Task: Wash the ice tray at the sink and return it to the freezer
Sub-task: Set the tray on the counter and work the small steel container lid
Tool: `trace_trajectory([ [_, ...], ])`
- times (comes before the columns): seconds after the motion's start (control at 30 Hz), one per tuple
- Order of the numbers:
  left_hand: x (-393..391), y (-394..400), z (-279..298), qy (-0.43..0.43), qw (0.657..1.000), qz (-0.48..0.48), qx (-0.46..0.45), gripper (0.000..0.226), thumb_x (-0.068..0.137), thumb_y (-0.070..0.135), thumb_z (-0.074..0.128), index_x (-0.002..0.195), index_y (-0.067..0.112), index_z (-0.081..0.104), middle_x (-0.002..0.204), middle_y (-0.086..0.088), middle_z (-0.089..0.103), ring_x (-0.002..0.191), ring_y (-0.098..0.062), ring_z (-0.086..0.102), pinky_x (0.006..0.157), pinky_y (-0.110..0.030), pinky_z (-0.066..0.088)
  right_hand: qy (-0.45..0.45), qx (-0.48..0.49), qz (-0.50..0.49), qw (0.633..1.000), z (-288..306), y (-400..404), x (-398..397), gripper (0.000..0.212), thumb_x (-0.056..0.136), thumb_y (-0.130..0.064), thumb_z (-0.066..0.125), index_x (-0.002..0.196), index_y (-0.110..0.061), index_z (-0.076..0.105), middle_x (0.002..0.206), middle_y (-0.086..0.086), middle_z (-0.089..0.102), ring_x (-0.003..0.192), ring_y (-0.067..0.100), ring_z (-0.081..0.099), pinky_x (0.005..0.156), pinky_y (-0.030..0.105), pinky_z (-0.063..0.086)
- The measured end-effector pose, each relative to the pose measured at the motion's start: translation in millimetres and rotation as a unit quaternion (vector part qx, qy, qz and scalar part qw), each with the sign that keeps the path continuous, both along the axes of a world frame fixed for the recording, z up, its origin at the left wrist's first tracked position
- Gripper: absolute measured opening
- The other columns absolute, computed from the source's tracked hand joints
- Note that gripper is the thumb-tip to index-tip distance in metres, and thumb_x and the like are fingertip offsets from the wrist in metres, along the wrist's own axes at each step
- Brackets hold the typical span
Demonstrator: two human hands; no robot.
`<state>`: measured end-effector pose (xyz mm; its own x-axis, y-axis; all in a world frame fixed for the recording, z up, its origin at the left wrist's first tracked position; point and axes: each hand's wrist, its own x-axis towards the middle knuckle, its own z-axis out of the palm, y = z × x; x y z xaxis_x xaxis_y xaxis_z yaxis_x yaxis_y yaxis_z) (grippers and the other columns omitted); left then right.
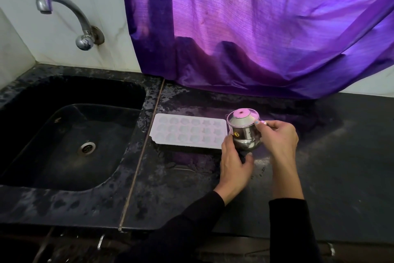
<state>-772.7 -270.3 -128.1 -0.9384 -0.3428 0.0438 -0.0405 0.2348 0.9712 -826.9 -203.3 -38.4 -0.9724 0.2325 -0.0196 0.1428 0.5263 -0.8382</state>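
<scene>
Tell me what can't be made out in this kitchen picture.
Head view, the only one:
- What the small steel pot holds: its steel lid covers it.
- Whether the white plastic ice tray's cups hold water: too pale and small.
- The pot's base: hidden by the left hand.
- The window: behind the purple curtain.
- The freezer: out of frame.
- The right hand pinches the lid's rim; its palm is turned away.
</scene>
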Motion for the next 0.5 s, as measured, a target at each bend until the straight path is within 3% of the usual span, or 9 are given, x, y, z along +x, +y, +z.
trace_trajectory([
  [0.13,0.4,-2.1,1.9,0.013,1.000,0.008,-0.001,0.071,0.084,0.012,0.060,0.147,0.012,0.028,0.139,-0.001,0.039,0.126,-0.012,0.041,0.102,-0.010,0.031,0.003,-0.025,-0.002,1.000,1.3,-4.2,0.5,0.020,0.081,-0.031,0.070,0.064,-0.026,0.060,0.069,-0.006,0.066,0.085,0.022,0.066,0.088,0.039,0.051],
  [0.23,0.3,-3.6,0.9,0.005,1.000,0.013,0.000,0.078,0.082,0.019,0.058,0.150,0.012,0.022,0.150,-0.006,0.032,0.139,-0.020,0.033,0.114,-0.035,0.032,0.007,-0.022,0.002,1.000,2.1,-8.2,-0.1,0.019,0.082,-0.031,0.070,0.066,-0.026,0.061,0.070,-0.006,0.064,0.087,0.022,0.065,0.089,0.040,0.051],
  [0.3,0.5,-4.8,0.7,0.000,1.000,0.016,0.000,0.077,0.082,0.020,0.058,0.150,0.014,0.022,0.149,-0.005,0.032,0.138,-0.020,0.034,0.112,-0.040,0.035,0.014,-0.013,0.007,1.000,1.0,-10.3,-0.3,0.014,0.082,-0.032,0.070,0.072,-0.024,0.065,0.073,-0.004,0.066,0.088,0.022,0.064,0.090,0.040,0.050],
  [0.43,1.9,-7.1,-1.4,-0.006,1.000,0.014,-0.003,0.076,0.084,0.018,0.060,0.150,0.016,0.022,0.149,-0.001,0.031,0.136,-0.016,0.036,0.112,-0.036,0.035,0.037,0.013,0.015,0.999,-2.8,-14.1,-0.7,0.015,0.082,-0.032,0.069,0.080,-0.018,0.070,0.079,0.001,0.071,0.088,0.023,0.064,0.087,0.037,0.049],
  [0.5,1.7,-8.4,-3.3,-0.009,1.000,0.014,-0.003,0.073,0.086,0.016,0.060,0.149,0.015,0.024,0.143,0.006,0.033,0.130,-0.009,0.037,0.109,-0.025,0.033,0.046,0.028,0.022,0.998,-3.2,-16.1,-0.2,0.014,0.083,-0.031,0.068,0.078,-0.019,0.068,0.079,0.002,0.071,0.086,0.024,0.064,0.082,0.033,0.047],
])
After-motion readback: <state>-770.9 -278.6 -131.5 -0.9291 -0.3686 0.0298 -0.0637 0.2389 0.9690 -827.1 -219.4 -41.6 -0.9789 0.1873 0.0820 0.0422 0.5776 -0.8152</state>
